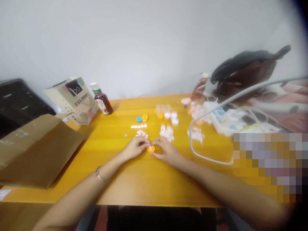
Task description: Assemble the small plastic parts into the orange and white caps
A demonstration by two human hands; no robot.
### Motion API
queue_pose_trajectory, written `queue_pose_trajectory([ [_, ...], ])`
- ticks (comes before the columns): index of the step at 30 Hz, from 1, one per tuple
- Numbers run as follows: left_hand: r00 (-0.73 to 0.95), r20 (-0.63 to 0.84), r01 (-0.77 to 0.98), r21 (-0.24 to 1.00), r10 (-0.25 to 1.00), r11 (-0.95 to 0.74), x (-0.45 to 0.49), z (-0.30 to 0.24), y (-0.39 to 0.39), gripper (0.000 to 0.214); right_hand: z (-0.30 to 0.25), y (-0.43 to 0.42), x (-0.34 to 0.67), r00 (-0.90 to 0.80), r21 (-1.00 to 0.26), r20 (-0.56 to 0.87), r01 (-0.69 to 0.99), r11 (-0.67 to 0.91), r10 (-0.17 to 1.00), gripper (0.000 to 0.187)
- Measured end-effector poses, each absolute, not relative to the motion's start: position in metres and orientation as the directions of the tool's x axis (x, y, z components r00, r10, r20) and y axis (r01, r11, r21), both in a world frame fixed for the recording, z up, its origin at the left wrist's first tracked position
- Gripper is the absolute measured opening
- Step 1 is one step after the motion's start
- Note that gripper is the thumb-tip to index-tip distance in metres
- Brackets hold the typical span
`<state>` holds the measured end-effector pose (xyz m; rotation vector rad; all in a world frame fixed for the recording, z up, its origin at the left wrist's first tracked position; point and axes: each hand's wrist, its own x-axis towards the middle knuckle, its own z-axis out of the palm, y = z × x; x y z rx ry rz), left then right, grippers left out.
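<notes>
Close together at the middle of the table, both of my hands meet around a small orange disc [151,149] with a tiny whitish piece on its top. The fingers of my left hand [137,147] are pinched together at the disc's left side; what sits between the tips is too small to make out. Thumb and forefinger of my right hand [167,152] close on the disc from the right. Just beyond lie loose small white pieces [141,134], a row of white pieces [139,126], a turquoise disc [139,119] and a yellow-orange disc [144,117].
Clear-and-white small parts [166,132] and round white lids [175,121] lie behind my right hand. A white cable [191,138] loops at the right by a power strip [220,120]. Leftward are a dark bottle [104,103], a paper bag [80,102] and a brown package [40,154].
</notes>
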<state>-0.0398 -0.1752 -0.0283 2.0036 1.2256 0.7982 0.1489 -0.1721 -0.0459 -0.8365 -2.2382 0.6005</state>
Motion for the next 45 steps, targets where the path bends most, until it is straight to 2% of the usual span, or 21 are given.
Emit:
queue_pose_trajectory([
  [9, 0.346, 0.189, 0.574, 0.732, 0.919, -0.367, -0.033, -0.028, -0.177, 0.015, -0.049, -0.170, 0.148, -0.562, -0.626, 0.421, 0.388, 0.677, 0.712, 0.019],
  [19, 0.304, 0.152, 0.546, 0.781, 0.940, -0.303, -0.033, -0.029, -0.179, 0.017, -0.047, -0.171, 0.148, -0.566, -0.633, 0.409, 0.390, 0.669, 0.716, 0.019],
  [26, 0.295, 0.181, 0.577, 0.749, 0.938, -0.326, -0.032, -0.033, -0.178, 0.014, -0.046, -0.171, 0.148, -0.565, -0.635, 0.412, 0.385, 0.670, 0.715, 0.019],
  [37, 0.331, 0.171, 0.536, 0.775, 0.928, -0.334, -0.034, -0.036, -0.177, 0.012, -0.046, -0.170, 0.148, -0.566, -0.639, 0.406, 0.386, 0.666, 0.717, 0.019],
  [40, 0.348, 0.201, 0.539, 0.756, 0.916, -0.371, -0.040, -0.030, -0.177, 0.012, -0.046, -0.171, 0.149, -0.567, -0.640, 0.401, 0.388, 0.663, 0.719, 0.018],
  [45, 0.234, 0.339, 0.654, 0.639, 0.911, -0.405, -0.062, -0.018, -0.170, 0.014, -0.046, -0.171, 0.150, -0.553, -0.636, 0.420, 0.386, 0.668, 0.719, 0.020],
])
